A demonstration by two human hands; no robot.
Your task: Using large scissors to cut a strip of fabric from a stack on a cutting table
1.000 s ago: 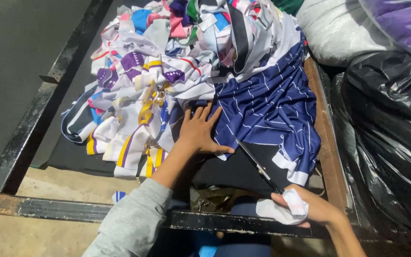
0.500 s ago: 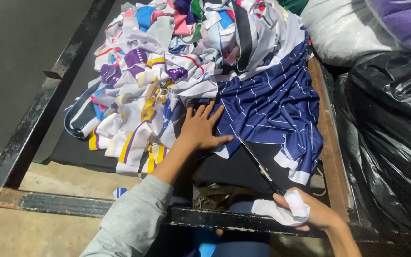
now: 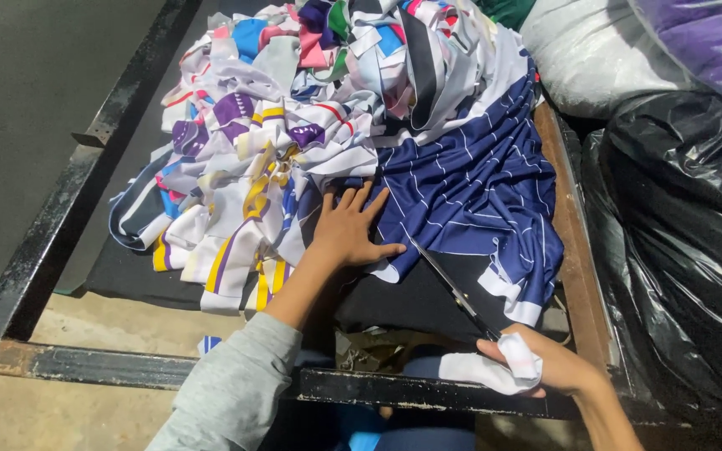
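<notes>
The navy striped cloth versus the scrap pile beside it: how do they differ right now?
The navy striped cloth is one large spread piece, pinned by the left hand; the scrap pile is many small multicoloured strips, heaped. Scissors in the right hand meet the navy cloth, not the pile. Both lie on the black table.

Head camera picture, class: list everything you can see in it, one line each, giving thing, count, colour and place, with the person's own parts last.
Striped cloth: one, navy with thin white lines, spread at the middle right of the table.
Cloth scraps: a heap, too many to count, white, purple, yellow, pink and blue, on the table's left and back.
Table: one, black metal frame with a dark top, under the cloth.
Scissors: one pair, dark, blades at the striped cloth's lower edge.
Black bag: one, glossy plastic, right.
White bag: one, top right.
Purple bag: one, top right corner.
Left hand: flat on the cloth, grey sleeve.
Right hand: holds the scissors, wrapped in white cloth.
</notes>
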